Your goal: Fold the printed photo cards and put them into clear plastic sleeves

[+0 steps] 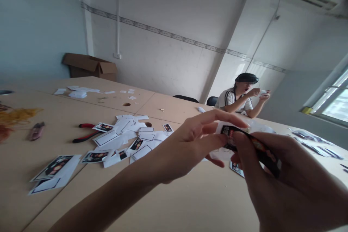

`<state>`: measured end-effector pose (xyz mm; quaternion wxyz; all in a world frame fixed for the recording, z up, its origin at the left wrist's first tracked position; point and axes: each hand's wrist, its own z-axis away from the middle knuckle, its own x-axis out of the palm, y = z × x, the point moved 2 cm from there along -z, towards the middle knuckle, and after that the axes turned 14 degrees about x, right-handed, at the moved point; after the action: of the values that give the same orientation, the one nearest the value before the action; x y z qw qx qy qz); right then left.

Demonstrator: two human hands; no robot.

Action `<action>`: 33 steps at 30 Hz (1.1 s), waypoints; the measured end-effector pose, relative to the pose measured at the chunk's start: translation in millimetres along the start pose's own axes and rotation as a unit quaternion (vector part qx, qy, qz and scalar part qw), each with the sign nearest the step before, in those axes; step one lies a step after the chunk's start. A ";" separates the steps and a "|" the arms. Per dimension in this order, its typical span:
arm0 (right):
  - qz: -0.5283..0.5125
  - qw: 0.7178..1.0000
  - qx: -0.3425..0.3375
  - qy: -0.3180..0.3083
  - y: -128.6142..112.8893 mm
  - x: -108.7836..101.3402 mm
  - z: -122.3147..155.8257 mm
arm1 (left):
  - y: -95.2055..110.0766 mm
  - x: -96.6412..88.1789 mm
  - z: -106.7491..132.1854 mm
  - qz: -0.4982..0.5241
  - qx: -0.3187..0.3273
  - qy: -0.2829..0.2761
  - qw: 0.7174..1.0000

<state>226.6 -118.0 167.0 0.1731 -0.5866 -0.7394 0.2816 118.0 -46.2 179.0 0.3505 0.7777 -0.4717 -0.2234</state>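
As both hands come together over the tabletop, we have a dark printed strip, flecked with red and gold, held up at 12 o'clock just clear of the surface! The left hand has a firm pinching grip on its near end, and the right hand is clenched around the far end, with a white paper sheet bunched behind it. This looks light, thin and floppy, possibly slick on its glossy face, so the edges seem the safest place to hold. Out at 11 o'clock, a loose heap of paper cut-outs, too overlapped to count! Two larger sheets lie at 9, one pair of red-handled pliers and one utility knife at 10, and one cardboard box sits at 11. At 1 o'clock, one seated co-worker holds paper in both hands!
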 end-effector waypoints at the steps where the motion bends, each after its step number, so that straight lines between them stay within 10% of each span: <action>1: -0.001 1.000 -0.001 -0.002 0.3 0.1 -0.4 | 0.2 0.0 -0.1 -0.003 0.001 -0.004 1.000; 33: -0.066 0.997 0.025 -0.042 1.6 1.0 1.4 | 4.6 2.3 0.7 -0.033 0.034 -0.011 0.999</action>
<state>226.7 -117.1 164.8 0.1747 -0.5195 -0.7758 0.3126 115.9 -49.9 182.0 0.3113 0.8016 -0.4571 -0.2273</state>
